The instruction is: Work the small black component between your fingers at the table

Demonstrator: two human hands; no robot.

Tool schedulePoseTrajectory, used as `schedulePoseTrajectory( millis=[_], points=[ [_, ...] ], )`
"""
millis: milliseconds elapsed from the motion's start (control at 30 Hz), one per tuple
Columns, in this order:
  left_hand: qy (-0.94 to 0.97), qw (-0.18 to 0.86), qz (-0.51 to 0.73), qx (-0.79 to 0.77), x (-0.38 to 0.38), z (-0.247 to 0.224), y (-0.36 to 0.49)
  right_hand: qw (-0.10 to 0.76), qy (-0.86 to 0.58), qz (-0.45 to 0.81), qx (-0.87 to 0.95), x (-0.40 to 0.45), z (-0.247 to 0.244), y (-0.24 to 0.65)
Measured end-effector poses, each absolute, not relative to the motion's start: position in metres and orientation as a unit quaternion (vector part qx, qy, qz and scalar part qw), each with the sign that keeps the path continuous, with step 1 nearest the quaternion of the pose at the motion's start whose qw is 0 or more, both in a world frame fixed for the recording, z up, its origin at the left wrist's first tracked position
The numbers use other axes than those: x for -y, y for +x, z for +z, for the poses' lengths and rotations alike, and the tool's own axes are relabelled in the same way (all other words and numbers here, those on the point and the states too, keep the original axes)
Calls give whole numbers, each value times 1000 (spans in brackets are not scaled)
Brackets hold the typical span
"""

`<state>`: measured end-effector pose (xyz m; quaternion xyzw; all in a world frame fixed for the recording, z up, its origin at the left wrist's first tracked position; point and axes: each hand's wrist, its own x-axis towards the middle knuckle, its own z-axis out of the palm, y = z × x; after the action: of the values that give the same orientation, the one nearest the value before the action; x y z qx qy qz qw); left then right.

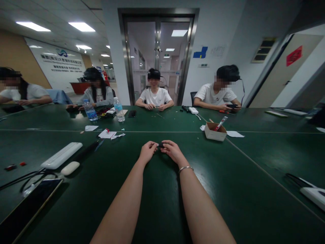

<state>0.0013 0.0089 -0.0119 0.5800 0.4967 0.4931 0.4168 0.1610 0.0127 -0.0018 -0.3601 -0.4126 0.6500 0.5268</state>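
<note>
A small black stick with a silvery end, which looks like a USB drive (160, 145), is held above the green table between my two hands. My left hand (148, 151) pinches its silvery left end with thumb and fingertips. On the black right end, the fingers of my right hand (173, 151) are closed. The fingertips almost meet and cover much of the drive. A silver bangle (186, 168) circles my right wrist.
On the green table (162, 203), a white power strip (62, 155), white oval case (70, 168) and phone (33, 206) lie at left. A small cardboard box (215, 135) stands ahead right, two water bottles (119, 110) ahead left. Several people sit across.
</note>
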Motion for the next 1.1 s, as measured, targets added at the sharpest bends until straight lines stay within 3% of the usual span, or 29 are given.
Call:
schedulePoseTrajectory(
  millis=[333, 1100],
  points=[
    [535, 383, 504, -560, -8, -3, -3, 562, -363, 631, 393, -16, -5, 162],
    [586, 380, 467, -543, -7, -6, 2, 525, -365, 638, 429, -13, -4, 162]
  ],
)
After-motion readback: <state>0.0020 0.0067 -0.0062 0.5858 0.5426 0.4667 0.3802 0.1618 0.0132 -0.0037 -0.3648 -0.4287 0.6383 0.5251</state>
